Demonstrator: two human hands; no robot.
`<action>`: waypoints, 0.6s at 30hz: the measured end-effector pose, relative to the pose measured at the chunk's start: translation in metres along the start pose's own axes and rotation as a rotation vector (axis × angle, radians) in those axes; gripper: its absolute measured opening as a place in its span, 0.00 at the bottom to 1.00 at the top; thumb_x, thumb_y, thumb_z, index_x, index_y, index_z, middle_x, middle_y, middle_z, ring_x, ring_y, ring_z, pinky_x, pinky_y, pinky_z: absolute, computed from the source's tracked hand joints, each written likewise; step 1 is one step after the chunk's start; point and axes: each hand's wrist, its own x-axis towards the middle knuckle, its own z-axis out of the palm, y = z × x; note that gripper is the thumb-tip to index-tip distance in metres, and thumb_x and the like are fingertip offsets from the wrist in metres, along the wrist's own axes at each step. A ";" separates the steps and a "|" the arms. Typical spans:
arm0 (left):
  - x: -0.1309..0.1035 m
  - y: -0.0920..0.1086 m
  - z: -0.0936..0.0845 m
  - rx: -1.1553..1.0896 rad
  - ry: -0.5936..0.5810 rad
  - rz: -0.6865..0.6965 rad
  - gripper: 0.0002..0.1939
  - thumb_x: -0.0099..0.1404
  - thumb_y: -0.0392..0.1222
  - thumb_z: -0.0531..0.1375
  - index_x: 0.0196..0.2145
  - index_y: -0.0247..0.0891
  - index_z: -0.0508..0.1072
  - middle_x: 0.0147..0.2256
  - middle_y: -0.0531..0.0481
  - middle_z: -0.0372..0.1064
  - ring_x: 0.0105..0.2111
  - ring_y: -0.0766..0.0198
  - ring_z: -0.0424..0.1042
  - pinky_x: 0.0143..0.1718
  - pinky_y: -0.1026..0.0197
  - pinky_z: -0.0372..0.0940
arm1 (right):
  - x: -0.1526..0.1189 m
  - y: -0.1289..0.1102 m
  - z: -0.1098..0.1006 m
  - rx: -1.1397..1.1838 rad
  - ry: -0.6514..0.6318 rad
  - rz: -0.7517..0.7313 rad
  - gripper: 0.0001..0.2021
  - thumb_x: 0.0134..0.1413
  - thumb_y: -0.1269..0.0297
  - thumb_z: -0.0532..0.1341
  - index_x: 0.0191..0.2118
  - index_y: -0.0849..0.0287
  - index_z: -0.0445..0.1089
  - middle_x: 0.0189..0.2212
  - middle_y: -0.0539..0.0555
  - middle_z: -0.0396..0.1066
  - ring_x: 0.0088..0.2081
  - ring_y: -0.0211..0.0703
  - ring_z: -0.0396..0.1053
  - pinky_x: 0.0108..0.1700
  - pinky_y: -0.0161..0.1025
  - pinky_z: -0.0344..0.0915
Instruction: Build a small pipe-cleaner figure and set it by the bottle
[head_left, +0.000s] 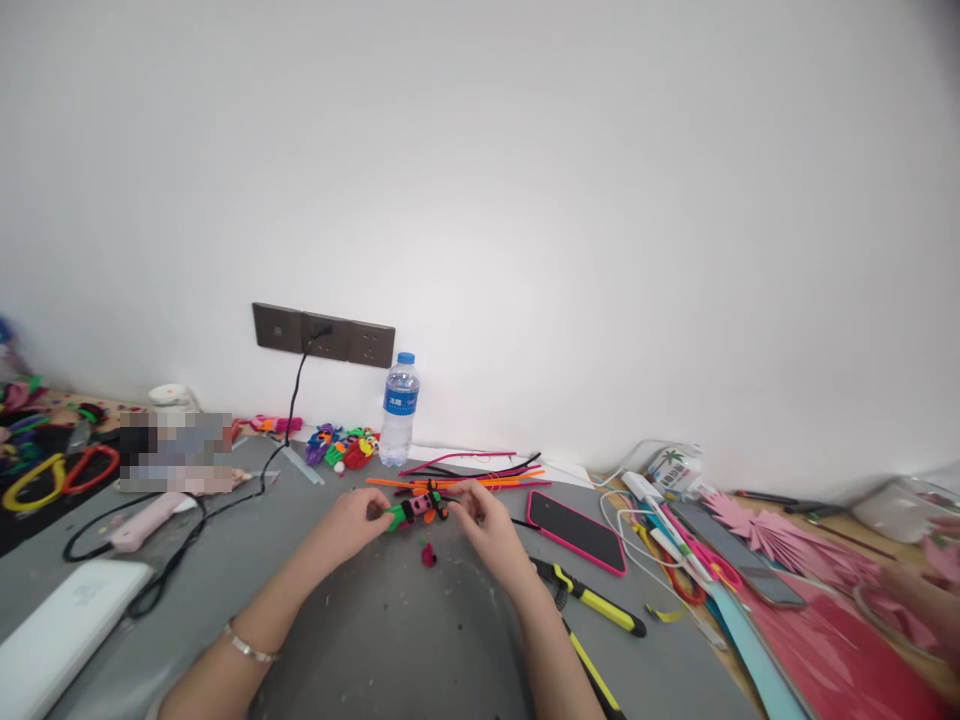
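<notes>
Between my hands is a small pipe cleaner figure (pixel 418 504), green at one end, with pink, black and orange parts. My left hand (pixel 350 524) has its thumb and fingers closed on the green end. At the opposite end, the fingers of my right hand (pixel 491 522) pinch a black pipe cleaner; part of it extends behind my palm to the right. A small dark pink curled piece (pixel 428 555) lies on the grey mat (pixel 375 630) just below the figure. Loose pipe cleaners (pixel 487 483) in orange, black and magenta are spread just beyond my hands.
Beyond stand a water bottle (pixel 398 415) and several colourful pipe cleaner figures (pixel 341 447). Right of my hands are a pink-edged phone (pixel 576 530) and yellow-black pliers (pixel 596 603). A pink device (pixel 150 520) with a black cable lies left. Another person's hand (pixel 919 600) shows far right.
</notes>
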 end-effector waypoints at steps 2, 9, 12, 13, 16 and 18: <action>0.001 0.002 -0.005 -0.108 -0.056 -0.047 0.11 0.50 0.49 0.63 0.23 0.37 0.72 0.21 0.52 0.67 0.23 0.61 0.65 0.25 0.64 0.55 | 0.003 0.002 0.000 0.015 0.111 -0.013 0.11 0.57 0.58 0.56 0.40 0.61 0.68 0.22 0.45 0.55 0.23 0.37 0.55 0.26 0.34 0.55; 0.001 0.014 -0.017 -0.483 -0.039 -0.122 0.18 0.52 0.55 0.64 0.32 0.37 0.71 0.26 0.52 0.69 0.29 0.61 0.68 0.25 0.65 0.56 | 0.004 0.000 -0.001 0.042 0.321 0.008 0.14 0.57 0.56 0.55 0.40 0.61 0.67 0.25 0.48 0.59 0.24 0.38 0.56 0.28 0.35 0.57; 0.004 0.011 -0.011 -0.625 0.048 -0.060 0.19 0.52 0.53 0.66 0.34 0.37 0.71 0.25 0.53 0.68 0.29 0.62 0.68 0.28 0.65 0.58 | 0.004 -0.001 -0.001 0.032 0.359 -0.001 0.14 0.58 0.56 0.55 0.41 0.61 0.67 0.26 0.49 0.61 0.26 0.40 0.58 0.30 0.36 0.59; 0.005 0.010 -0.008 -0.659 0.086 -0.045 0.18 0.51 0.52 0.66 0.34 0.37 0.71 0.24 0.55 0.66 0.28 0.63 0.68 0.28 0.65 0.58 | 0.004 -0.001 -0.001 0.024 0.376 -0.006 0.14 0.58 0.56 0.54 0.42 0.61 0.67 0.27 0.49 0.62 0.27 0.40 0.59 0.31 0.37 0.60; 0.007 0.008 0.001 -0.803 0.161 -0.033 0.18 0.47 0.47 0.70 0.34 0.37 0.73 0.24 0.56 0.68 0.27 0.67 0.67 0.31 0.65 0.60 | 0.003 0.000 -0.003 -0.010 0.443 -0.030 0.13 0.59 0.57 0.54 0.43 0.60 0.67 0.28 0.51 0.63 0.29 0.42 0.61 0.34 0.38 0.60; 0.009 0.008 0.005 -0.936 0.178 -0.087 0.20 0.44 0.43 0.72 0.36 0.37 0.74 0.26 0.55 0.71 0.28 0.67 0.68 0.34 0.64 0.63 | 0.003 0.000 -0.004 -0.022 0.494 -0.062 0.12 0.60 0.58 0.54 0.43 0.60 0.66 0.29 0.52 0.64 0.30 0.43 0.62 0.35 0.39 0.60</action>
